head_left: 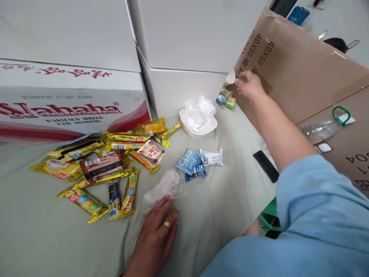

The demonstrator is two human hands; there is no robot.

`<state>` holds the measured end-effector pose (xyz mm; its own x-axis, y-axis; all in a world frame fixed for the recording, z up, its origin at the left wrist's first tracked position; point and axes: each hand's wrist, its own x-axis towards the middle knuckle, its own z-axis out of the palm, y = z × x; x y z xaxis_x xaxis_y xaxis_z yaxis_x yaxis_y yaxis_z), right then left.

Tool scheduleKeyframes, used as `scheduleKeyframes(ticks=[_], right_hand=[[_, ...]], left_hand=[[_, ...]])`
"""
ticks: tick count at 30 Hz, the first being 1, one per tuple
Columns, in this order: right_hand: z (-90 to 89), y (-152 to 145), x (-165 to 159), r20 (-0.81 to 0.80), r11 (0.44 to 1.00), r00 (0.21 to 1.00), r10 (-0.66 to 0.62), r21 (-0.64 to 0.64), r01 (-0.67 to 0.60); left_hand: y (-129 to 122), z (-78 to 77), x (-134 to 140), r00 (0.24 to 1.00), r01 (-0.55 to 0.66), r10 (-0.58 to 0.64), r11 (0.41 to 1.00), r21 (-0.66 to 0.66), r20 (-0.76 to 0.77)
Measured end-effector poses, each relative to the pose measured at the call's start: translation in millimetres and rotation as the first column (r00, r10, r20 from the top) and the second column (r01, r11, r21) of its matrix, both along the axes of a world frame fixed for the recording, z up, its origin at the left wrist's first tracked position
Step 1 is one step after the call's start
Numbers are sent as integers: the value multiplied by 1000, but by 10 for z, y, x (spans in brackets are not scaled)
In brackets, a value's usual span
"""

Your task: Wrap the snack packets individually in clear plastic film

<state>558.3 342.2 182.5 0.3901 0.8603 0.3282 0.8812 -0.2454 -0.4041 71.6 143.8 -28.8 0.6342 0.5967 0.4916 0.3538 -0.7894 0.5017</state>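
Note:
My left hand [157,231], with a gold ring on one finger, rests flat on the pale green cloth, open. Its fingertips touch a crumpled clear plastic bag [165,186]. My right hand [249,86] is stretched out to the far right, fingers bent and a little apart. Its fingertips are at the edge of a white object [230,78], partly hidden behind a box. Below that lie small wrapped snacks [226,98]. Between my hands are a light blue packet [188,161], a dark blue packet [196,171] and a white packet [211,157].
Several yellow snack packets [86,202] and a brown packet [103,166] lie on the left. A white bowl [198,134] holds clear plastic. Behind stand white boxes [184,90]. A black phone [266,166] lies by the right edge; a clear bottle [321,131] rests on brown cardboard [314,73].

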Motion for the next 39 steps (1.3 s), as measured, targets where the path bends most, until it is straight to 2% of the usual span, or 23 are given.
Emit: scheduleKeyframes(ticks=[2,4,5,6,7,8,9,11,13,15,17,18,19,20,22,24,26,29,32,36,39], right_hand=[[-304,-455,-388,-32,999,999,37,-26,-38],[-698,-1054,-930,-65,981,982,178,-62,-182],[-899,-1368,-1232,-67,926,927,368,-67,-372],[-1087,-1670,-1532,-55,837,838,542,-50,-545],[-1257,-1946,-1811,-37,747,749,662,-50,-663],[-1407,-2184,-2055,-22,682,687,727,-91,-725],[-1538,-2375,-2254,-9,642,650,760,-143,-753],[-1766,-2609,-2509,5,608,624,781,-231,-759],[-1953,-2679,-2614,28,606,623,781,-272,-748],[-2082,-2667,-2634,56,617,628,776,-273,-739],[-2137,-2647,-2619,79,626,630,773,-264,-734],[-2142,-2643,-2609,88,628,630,772,-258,-734],[-2138,-2644,-2601,94,628,628,773,-255,-735],[-2128,-2648,-2598,96,627,625,774,-254,-737],[-2107,-2657,-2603,87,628,629,773,-254,-736],[-2095,-2661,-2618,66,638,644,762,-252,-728],[-2094,-2658,-2633,42,652,663,747,-240,-720],[-2102,-2652,-2643,10,661,675,738,-214,-720],[-2113,-2648,-2642,-27,664,680,733,-191,-723],[-2121,-2651,-2637,-46,664,681,731,-180,-726],[-2120,-2655,-2634,-26,666,681,732,-184,-723]], left_hand=[[8,59,-22,1000,16,-16,1000,-24,26],[12,147,-73,999,37,-35,998,-54,38],[8,206,-109,998,46,-44,997,-69,39],[0,271,-149,998,54,-51,995,-83,39],[-6,342,-194,998,58,-55,994,-95,39],[-4,412,-244,998,51,-47,993,-102,38],[15,476,-301,999,28,-24,995,-100,43],[142,575,-452,992,-101,107,992,-79,68],[423,627,-680,932,-341,344,939,-51,111],[862,643,-990,778,-610,610,791,-51,152],[1409,637,-1340,591,-797,787,603,-22,174],[1697,628,-1507,511,-854,841,520,-6,178],[1978,617,-1658,477,-875,865,484,-10,153],[2239,605,-1786,495,-867,866,498,-34,74],[2665,578,-1961,494,-869,860,483,-104,-131],[2928,549,-2036,475,-880,841,452,-149,-259],[3025,513,-2050,446,-895,853,417,-157,-272],[2907,441,-2059,424,-905,883,405,-130,-201],[2515,348,-2121,414,-910,902,408,-72,-123],[1637,259,-2211,464,-885,884,466,15,-52],[898,298,-2151,542,-835,838,545,75,-55]])
